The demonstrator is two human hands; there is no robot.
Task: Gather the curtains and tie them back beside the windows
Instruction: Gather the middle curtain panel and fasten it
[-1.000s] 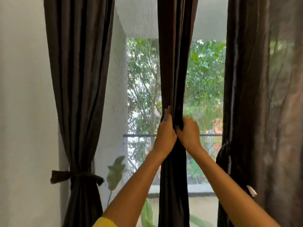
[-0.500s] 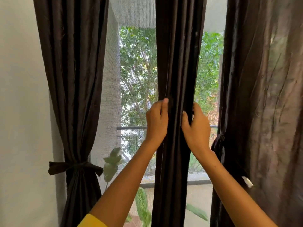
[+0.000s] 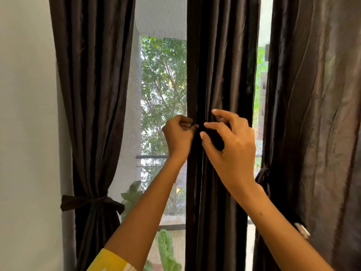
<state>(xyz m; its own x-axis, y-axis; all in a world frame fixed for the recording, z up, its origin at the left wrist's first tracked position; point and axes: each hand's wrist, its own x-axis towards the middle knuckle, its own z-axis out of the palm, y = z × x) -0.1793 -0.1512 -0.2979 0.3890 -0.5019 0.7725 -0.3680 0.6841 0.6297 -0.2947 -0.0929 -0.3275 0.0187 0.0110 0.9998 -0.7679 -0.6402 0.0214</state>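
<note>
Daylight pours through the window (image 3: 163,98), green trees filling the glass behind a fine mesh screen, a pale wall (image 3: 25,114) running down the left side; three dark brown curtains hang across the view. Over on the left, the left curtain (image 3: 91,94) is gathered in and cinched low by a tie-back (image 3: 88,201) knotted around it, its two ends sticking out either side; on the right, the right curtain (image 3: 316,114) hangs full and close to the camera, with a dark band (image 3: 262,174) pinching its inner edge low down, and a small white tag (image 3: 302,230) showing near the forearm. Centre stage is the middle curtain (image 3: 220,65), hanging straight down in tight vertical folds between the two panes, no tie visible on it; both hands are up on it at the same height. The left hand (image 3: 178,136) is clenched at the curtain's left edge, fingers curled in and pinching a fold of the dark fabric; the right hand (image 3: 231,145) sits in front of the cloth, thumb and forefinger reaching leftward towards the other hand, the remaining fingers spread and loose; whether it truly grips fabric I cannot tell. A yellow sleeve (image 3: 109,261) peeks in at the bottom; broad houseplant leaves (image 3: 132,194) show outside, below the railing.
</note>
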